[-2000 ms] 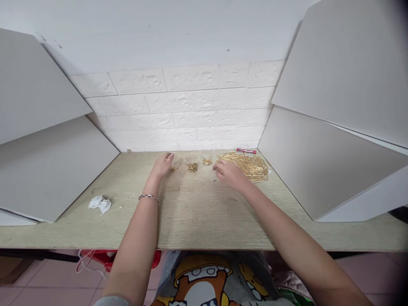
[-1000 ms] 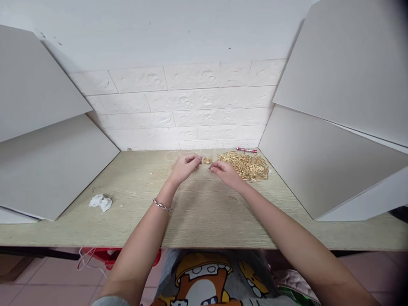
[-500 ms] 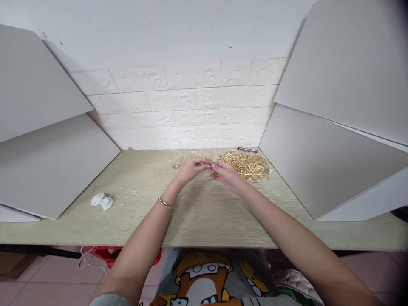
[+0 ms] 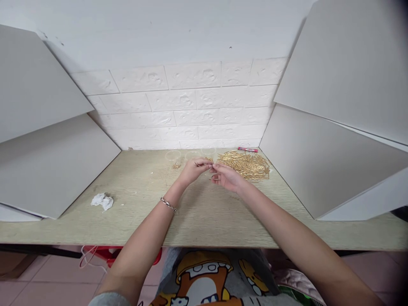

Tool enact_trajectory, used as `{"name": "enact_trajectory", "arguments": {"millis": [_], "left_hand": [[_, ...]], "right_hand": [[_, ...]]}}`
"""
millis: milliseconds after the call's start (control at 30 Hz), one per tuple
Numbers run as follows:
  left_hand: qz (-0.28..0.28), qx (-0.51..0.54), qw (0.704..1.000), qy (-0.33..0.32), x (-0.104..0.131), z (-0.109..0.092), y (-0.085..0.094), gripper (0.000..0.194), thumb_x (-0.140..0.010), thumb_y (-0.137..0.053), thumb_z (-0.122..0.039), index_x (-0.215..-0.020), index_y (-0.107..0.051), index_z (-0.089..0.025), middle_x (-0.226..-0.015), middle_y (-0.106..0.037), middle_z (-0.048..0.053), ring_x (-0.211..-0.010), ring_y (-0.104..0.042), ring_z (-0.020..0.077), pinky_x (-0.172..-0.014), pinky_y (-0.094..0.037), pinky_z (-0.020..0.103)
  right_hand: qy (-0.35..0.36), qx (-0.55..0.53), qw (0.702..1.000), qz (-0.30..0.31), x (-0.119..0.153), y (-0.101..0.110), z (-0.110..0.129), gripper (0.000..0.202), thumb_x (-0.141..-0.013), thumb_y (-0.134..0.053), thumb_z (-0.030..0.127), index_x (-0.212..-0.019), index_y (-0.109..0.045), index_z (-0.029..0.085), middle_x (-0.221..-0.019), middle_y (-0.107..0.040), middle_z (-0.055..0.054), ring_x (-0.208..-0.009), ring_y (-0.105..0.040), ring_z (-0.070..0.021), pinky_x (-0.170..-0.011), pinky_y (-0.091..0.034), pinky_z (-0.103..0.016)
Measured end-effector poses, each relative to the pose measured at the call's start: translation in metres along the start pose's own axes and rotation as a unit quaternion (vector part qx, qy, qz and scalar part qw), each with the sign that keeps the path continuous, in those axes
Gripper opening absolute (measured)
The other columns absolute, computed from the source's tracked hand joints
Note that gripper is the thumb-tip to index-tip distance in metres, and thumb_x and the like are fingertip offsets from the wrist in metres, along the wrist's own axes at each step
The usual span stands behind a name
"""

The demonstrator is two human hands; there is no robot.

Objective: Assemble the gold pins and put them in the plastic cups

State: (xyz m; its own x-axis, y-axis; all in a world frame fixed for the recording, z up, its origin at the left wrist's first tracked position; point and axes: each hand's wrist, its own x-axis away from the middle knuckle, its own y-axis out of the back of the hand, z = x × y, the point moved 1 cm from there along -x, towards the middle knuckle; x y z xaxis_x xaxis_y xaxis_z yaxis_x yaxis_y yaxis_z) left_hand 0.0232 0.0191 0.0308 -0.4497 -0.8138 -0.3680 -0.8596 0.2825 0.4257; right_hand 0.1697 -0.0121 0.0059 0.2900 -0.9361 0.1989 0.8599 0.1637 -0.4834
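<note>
My left hand [image 4: 195,170] and my right hand [image 4: 225,175] meet fingertip to fingertip above the table, left of the gold pile. Both are closed in a pinch, and whatever sits between the tips is too small or hidden to name. Below the right thumb the other fingers curl in, with a thin gold sliver near their tips; I cannot tell whether it is held. A heap of thin gold rods [image 4: 247,165] lies just right of the right hand. Small gold pieces [image 4: 208,159] show behind the fingertips, and more tiny gold bits [image 4: 176,166] lie left of the left hand.
Clear round rims [image 4: 173,155] stand along the back of the table [image 4: 137,225]. A red marker-like tube [image 4: 247,149] lies behind the rods. Crumpled white tissue [image 4: 102,201] is at left. Grey panels [image 4: 334,157] flank both sides, with a white brick-pattern wall [image 4: 178,102] behind.
My hands stay joined at nearly the same spot. The left wrist has shifted slightly right, and the lower fingers of my right hand have moved slightly down from the thumb.
</note>
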Motion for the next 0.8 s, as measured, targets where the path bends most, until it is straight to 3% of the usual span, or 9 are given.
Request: {"name": "enact_trajectory", "arguments": {"millis": [333, 433, 500, 567, 633, 700, 733, 800], "left_hand": [[-0.013, 0.018, 0.999, 0.037, 0.001, -0.001, -0.004, 0.020, -0.070, -0.059, -0.030, -0.080, -0.067, -0.015, -0.085, -0.068, 0.005, -0.080, -0.060, 0.0156, -0.077, -0.046, 0.028], [-0.021, 0.005, 0.999, 0.044, 0.001, -0.003, -0.002, 0.020, -0.071, -0.058, -0.032, -0.080, -0.066, -0.015, -0.084, -0.067, 0.005, -0.079, -0.059, 0.0153, -0.075, -0.046, 0.028], [-0.041, 0.002, 0.998, 0.054, 0.000, -0.004, 0.000, 0.021, -0.071, -0.056, -0.032, -0.081, -0.065, -0.015, -0.084, -0.067, 0.005, -0.078, -0.059, 0.0149, -0.074, -0.045, 0.028], [-0.060, 0.010, 0.996, 0.067, 0.000, -0.004, 0.003, 0.022, -0.071, -0.055, -0.032, -0.082, -0.064, -0.015, -0.082, -0.066, 0.005, -0.075, -0.058, 0.0144, -0.072, -0.045, 0.028], [-0.069, 0.023, 0.994, 0.077, -0.001, -0.004, 0.004, 0.023, -0.071, -0.056, -0.033, -0.082, -0.062, -0.014, -0.079, -0.065, 0.005, -0.071, -0.058, 0.0138, -0.069, -0.045, 0.028], [-0.072, 0.031, 0.993, 0.085, -0.002, -0.003, 0.004, 0.023, -0.069, -0.057, -0.034, -0.081, -0.061, -0.014, -0.076, -0.064, 0.004, -0.067, -0.057, 0.0129, -0.067, -0.045, 0.027], [-0.072, 0.034, 0.993, 0.088, -0.002, -0.003, 0.004, 0.023, -0.068, -0.058, -0.034, -0.080, -0.060, -0.014, -0.075, -0.064, 0.004, -0.066, -0.056, 0.0124, -0.066, -0.044, 0.027], [-0.069, 0.037, 0.993, 0.093, -0.001, -0.003, 0.003, 0.023, -0.068, -0.059, -0.034, -0.078, -0.059, -0.014, -0.073, -0.062, 0.003, -0.064, -0.054, 0.0111, -0.064, -0.043, 0.025]], "right_hand": [[-0.023, -0.004, 1.000, 0.001, -0.001, -0.003, -0.002, 0.015, -0.077, -0.054, 0.033, -0.080, -0.054, 0.019, -0.070, -0.057, 0.001, -0.052, -0.047, -0.0071, -0.057, -0.041, -0.023], [0.022, 0.075, 0.997, -0.009, -0.003, 0.000, -0.001, 0.020, -0.077, -0.053, 0.037, -0.083, -0.055, 0.019, -0.074, -0.057, 0.000, -0.053, -0.046, -0.0072, -0.054, -0.039, -0.022], [0.084, 0.199, 0.976, -0.030, -0.004, 0.004, 0.002, 0.022, -0.078, -0.050, 0.038, -0.086, -0.056, 0.019, -0.077, -0.058, -0.002, -0.055, -0.047, -0.0083, -0.055, -0.038, -0.023], [0.167, 0.384, 0.907, -0.050, -0.003, 0.007, 0.005, 0.019, -0.078, -0.050, 0.033, -0.084, -0.060, 0.018, -0.079, -0.059, -0.003, -0.063, -0.051, -0.0107, -0.062, -0.039, -0.025], [0.224, 0.568, 0.790, -0.054, -0.002, 0.009, 0.008, 0.015, -0.077, -0.051, 0.026, -0.081, -0.063, 0.018, -0.082, -0.060, -0.004, -0.074, -0.053, -0.0137, -0.069, -0.038, -0.026], [0.233, 0.685, 0.689, -0.040, -0.001, 0.011, 0.007, 0.017, -0.078, -0.050, 0.022, -0.082, -0.066, 0.018, -0.085, -0.060, -0.006, -0.080, -0.053, -0.0155, -0.072, -0.036, -0.027], [0.226, 0.718, 0.658, -0.034, -0.001, 0.011, 0.007, 0.019, -0.079, -0.049, 0.023, -0.084, -0.067, 0.019, -0.087, -0.060, -0.006, -0.081, -0.053, -0.0158, -0.072, -0.036, -0.027], [0.211, 0.753, 0.622, -0.025, -0.002, 0.011, 0.003, 0.021, -0.081, -0.047, 0.026, -0.087, -0.067, 0.020, -0.090, -0.060, -0.006, -0.084, -0.054, -0.0161, -0.074, -0.034, -0.028]]}}
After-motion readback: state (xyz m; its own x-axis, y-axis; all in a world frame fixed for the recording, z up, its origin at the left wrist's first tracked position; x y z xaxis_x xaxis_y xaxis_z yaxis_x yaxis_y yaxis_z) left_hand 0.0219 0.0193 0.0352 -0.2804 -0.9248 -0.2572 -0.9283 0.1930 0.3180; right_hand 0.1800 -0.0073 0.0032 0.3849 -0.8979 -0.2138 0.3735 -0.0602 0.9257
